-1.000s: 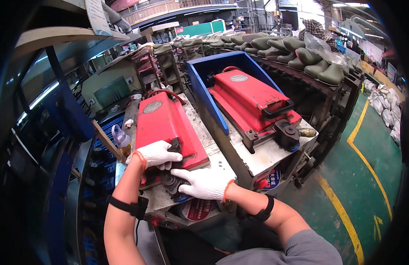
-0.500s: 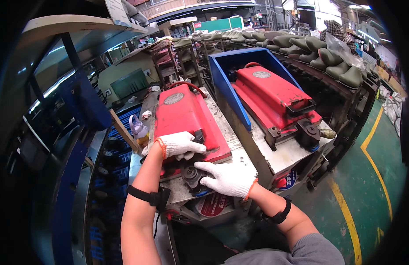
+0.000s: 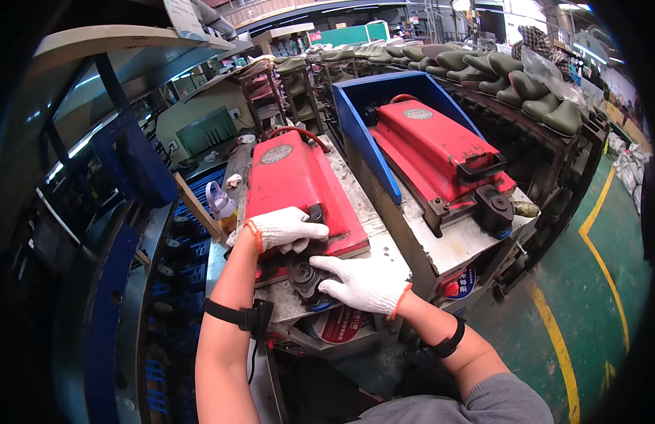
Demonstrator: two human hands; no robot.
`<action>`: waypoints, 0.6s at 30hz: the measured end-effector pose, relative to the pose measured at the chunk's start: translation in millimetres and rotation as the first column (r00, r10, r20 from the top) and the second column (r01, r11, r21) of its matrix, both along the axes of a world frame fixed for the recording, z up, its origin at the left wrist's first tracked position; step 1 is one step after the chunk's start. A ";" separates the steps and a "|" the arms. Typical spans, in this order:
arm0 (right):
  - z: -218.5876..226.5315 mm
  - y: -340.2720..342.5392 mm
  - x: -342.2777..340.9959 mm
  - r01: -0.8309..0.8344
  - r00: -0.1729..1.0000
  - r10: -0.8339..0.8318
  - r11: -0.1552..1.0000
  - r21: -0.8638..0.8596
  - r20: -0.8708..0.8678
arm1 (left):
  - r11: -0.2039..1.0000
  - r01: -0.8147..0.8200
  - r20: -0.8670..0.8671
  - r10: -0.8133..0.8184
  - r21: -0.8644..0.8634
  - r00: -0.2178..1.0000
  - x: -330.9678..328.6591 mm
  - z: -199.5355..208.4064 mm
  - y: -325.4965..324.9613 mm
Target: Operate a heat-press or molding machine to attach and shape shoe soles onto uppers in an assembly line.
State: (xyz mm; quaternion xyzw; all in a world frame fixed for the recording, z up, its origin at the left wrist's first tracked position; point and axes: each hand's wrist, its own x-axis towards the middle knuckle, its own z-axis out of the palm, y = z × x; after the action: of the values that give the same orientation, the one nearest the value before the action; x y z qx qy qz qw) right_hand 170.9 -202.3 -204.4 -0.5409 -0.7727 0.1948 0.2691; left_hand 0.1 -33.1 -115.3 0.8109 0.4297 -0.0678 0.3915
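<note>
My left hand (image 3: 290,229), in a white knit glove with an orange cuff, is closed over the black handle (image 3: 316,213) at the near end of a red machine cover (image 3: 299,177). The glove hides most of that handle. Against the right side of a black round-topped latch block (image 3: 305,275) rests my gloved right hand (image 3: 366,280), its fingers stretched out and thumb apart. The cover lies down on a worn pale machine top (image 3: 384,247), and the latch block sits at that top's near edge.
To the right stands a second machine with a red cover (image 3: 430,145), a blue surround (image 3: 355,127) and its own latch block (image 3: 494,208). Green rubber shoes (image 3: 529,85) line a rack behind it. A lilac-topped bottle (image 3: 220,201) stands left, beside a wooden post (image 3: 199,208).
Both hands keep their places on the handle and the latch block. The whole view has shifted very slightly.
</note>
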 end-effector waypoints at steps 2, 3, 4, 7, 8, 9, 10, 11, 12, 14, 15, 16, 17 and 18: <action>-1.6 -1.0 -0.6 -0.009 0.999 0.009 1.000 -0.001 -0.036 | 1.000 0.005 -0.014 -0.004 0.017 1.000 0.3 -0.6 0.6; -2.2 -1.4 -0.6 -0.023 0.997 0.023 1.000 -0.003 -0.069 | 1.000 -0.007 -0.013 0.007 0.007 1.000 0.1 -0.5 -1.4; -0.8 -1.8 -0.2 -0.021 0.997 0.021 1.000 -0.003 -0.072 | 1.000 -0.019 -0.013 0.019 -0.004 1.000 0.3 0.2 -2.7; 7.6 -4.9 0.4 -0.018 0.999 0.017 1.000 -0.016 -0.046 | 1.000 -0.019 -0.027 0.019 0.009 0.999 1.9 3.0 -4.8; 10.0 -5.8 0.3 -0.017 0.999 0.016 1.000 -0.023 -0.042 | 1.000 -0.020 -0.028 0.020 0.007 0.999 1.1 1.7 -3.5; 11.2 -6.6 0.6 -0.014 0.999 0.013 0.999 -0.030 -0.037 | 1.000 -0.014 -0.023 0.014 0.012 1.000 0.7 0.3 -1.9; 9.7 -6.3 0.7 -0.014 0.999 0.012 0.999 -0.032 -0.038 | 1.000 -0.008 -0.017 0.008 0.017 1.000 0.4 -0.7 -0.9; 6.8 -5.2 0.8 -0.012 0.999 0.011 1.000 -0.013 -0.049 | 1.000 -0.008 -0.018 0.008 0.014 1.000 0.3 -1.1 -0.5; 3.5 -4.0 0.8 -0.009 0.998 0.009 1.000 0.007 -0.061 | 1.000 -0.006 -0.025 0.007 0.031 1.000 0.5 -1.1 0.0; -6.0 -0.6 1.1 -0.009 0.997 0.012 0.999 0.036 -0.081 | 0.999 -0.003 -0.031 0.004 0.046 0.999 1.4 -2.2 -0.5; -8.7 0.8 0.5 -0.011 0.995 0.018 0.998 0.067 -0.100 | 0.998 -0.019 0.010 0.019 0.059 1.000 1.0 -3.4 -1.5; -9.1 1.0 0.0 -0.011 0.995 0.018 0.998 0.066 -0.101 | 0.997 -0.036 0.052 0.032 0.072 0.998 0.6 -4.1 -2.1; -9.4 1.1 -0.3 -0.004 0.995 0.010 0.998 0.062 -0.099 | 0.997 -0.036 0.051 0.032 0.071 0.998 0.7 -3.4 -1.6; -9.4 1.0 -1.0 0.001 0.995 0.004 0.998 0.058 -0.098 | 0.998 -0.026 0.008 0.025 0.059 1.000 0.4 -1.8 -1.2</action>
State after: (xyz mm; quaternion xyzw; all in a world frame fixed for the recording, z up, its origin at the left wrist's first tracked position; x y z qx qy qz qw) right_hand 169.9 -201.3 -213.8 -0.5220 -0.7643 0.1987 0.3223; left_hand 0.5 -34.3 -117.1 0.8167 0.4404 -0.0474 0.3698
